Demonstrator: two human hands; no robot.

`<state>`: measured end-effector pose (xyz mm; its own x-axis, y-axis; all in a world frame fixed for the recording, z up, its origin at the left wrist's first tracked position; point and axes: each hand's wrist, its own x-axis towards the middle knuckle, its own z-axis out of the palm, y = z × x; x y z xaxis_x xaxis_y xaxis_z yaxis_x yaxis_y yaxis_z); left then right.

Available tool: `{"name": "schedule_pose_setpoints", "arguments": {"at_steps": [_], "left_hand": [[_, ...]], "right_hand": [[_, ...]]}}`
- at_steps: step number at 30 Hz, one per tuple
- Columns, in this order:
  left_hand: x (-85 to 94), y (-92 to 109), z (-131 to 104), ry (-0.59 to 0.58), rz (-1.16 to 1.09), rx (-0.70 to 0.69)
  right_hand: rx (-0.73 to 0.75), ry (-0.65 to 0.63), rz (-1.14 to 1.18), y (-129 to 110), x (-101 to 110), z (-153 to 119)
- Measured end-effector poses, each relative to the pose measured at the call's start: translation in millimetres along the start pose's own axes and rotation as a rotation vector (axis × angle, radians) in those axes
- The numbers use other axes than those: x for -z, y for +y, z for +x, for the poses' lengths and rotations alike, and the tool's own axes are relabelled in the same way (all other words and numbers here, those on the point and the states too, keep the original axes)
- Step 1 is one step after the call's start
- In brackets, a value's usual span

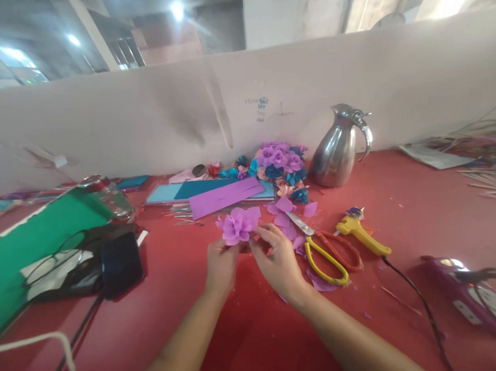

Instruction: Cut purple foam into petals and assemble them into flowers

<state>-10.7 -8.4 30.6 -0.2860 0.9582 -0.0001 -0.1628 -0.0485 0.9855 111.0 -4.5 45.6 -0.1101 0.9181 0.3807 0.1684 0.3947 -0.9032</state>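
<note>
The flower (237,228) in my grip, mid-frame, looks like matt, softly creased paper. Right of centre, my scissors (311,232) have smooth metal blades (299,223) and plastic-looking handles (330,279), and the jug (335,149) at upper right is polished, shiny metal. The table (164,326) looks smooth, with a faint sheen.
</note>
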Motion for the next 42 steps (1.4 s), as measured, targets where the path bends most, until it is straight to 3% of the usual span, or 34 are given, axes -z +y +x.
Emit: {"name": "schedule_pose_setpoints", "arguments": {"at_steps": [5, 12, 23, 31, 42], "left_hand": [[-0.1, 6.9, 6.1, -0.045, -0.176, 0.176], [0.2, 9.5, 6.4, -0.063, -0.230, 0.272], [-5.0, 0.6, 1.5, -0.139, -0.137, 0.109], [-7.3, 3.8, -4.6, -0.075, 0.098, -0.024], [-4.1, 6.7, -5.3, -0.080, 0.220, -0.104]], "right_hand": [[-0.082, 0.040, 0.002, 3.0, 0.5, 2.2], [-0.140, 0.047, 0.007, 6.5, 3.7, 6.0], [-0.072, 0.147, -0.072, 3.4, -1.8, 0.9], [-0.093, 0.206, 0.063, 9.4, -3.3, 0.9], [-0.209, 0.131, 0.333, 24.2, -4.6, 1.7]]}}
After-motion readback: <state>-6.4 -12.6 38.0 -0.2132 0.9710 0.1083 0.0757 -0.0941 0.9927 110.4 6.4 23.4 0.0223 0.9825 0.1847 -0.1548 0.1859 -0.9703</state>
